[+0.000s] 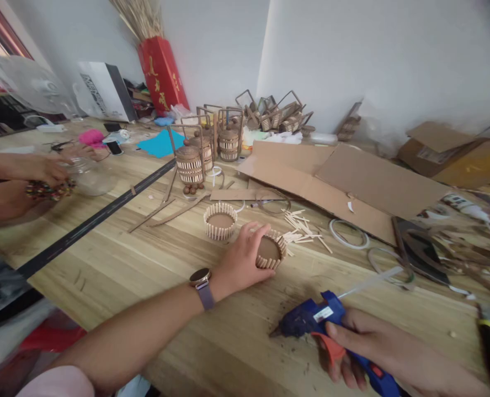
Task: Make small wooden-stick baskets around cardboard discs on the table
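Observation:
My left hand (243,256), a watch on its wrist, is curved around the left side of a small round stick basket (271,252) with a brown base. Thumb and fingers touch its wall as it rests on the table. In my right hand (365,342) is a blue hot glue gun (311,317) with an orange trigger. Its nozzle points left, near the tabletop, and a clear glue stick pokes out behind. A second stick basket (220,221) stands to the left of the first. Loose short wooden sticks (301,227) lie just beyond my left hand.
Finished lidded baskets (189,165) with tall handles stand behind. Cardboard sheets (286,165) cover the back right, near white rings (348,234). A black strip (104,218) crosses the table at left. Another person's hands (42,176) hold beads beside a clear jar (91,176).

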`<control>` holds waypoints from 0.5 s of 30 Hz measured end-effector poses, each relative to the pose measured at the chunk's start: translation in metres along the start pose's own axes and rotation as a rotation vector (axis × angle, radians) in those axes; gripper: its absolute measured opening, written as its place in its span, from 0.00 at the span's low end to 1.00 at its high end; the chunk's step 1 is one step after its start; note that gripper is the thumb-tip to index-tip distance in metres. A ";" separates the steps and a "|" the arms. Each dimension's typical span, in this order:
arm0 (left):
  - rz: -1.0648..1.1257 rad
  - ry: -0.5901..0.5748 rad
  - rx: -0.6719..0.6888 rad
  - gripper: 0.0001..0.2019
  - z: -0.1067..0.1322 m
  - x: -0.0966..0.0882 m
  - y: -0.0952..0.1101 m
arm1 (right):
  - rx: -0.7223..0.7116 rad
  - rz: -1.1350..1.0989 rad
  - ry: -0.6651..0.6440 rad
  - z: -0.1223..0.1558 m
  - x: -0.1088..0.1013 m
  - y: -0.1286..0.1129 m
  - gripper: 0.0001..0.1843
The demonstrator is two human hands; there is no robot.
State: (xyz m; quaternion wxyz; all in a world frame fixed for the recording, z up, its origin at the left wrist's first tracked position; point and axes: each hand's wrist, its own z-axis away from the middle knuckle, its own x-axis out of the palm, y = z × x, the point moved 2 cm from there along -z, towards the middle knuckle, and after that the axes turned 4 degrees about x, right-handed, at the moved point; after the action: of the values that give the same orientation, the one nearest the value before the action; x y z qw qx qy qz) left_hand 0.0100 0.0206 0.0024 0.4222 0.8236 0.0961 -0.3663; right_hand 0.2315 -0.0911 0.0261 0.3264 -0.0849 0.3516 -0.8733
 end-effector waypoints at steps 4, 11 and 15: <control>0.011 0.000 -0.008 0.47 0.000 0.000 0.001 | 0.021 0.308 0.096 0.001 0.005 -0.005 0.37; -0.007 -0.019 -0.019 0.47 0.000 -0.001 0.001 | 0.004 0.872 0.565 -0.004 -0.057 -0.027 0.24; -0.010 -0.022 -0.021 0.48 0.000 0.000 0.000 | -0.213 1.053 0.970 -0.030 -0.100 -0.047 0.10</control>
State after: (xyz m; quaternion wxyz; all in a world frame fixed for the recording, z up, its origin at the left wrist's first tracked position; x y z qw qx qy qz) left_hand 0.0100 0.0207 0.0027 0.4301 0.8145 0.0997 -0.3764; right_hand 0.2731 0.0138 0.0438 0.5012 0.4614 0.5342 -0.5005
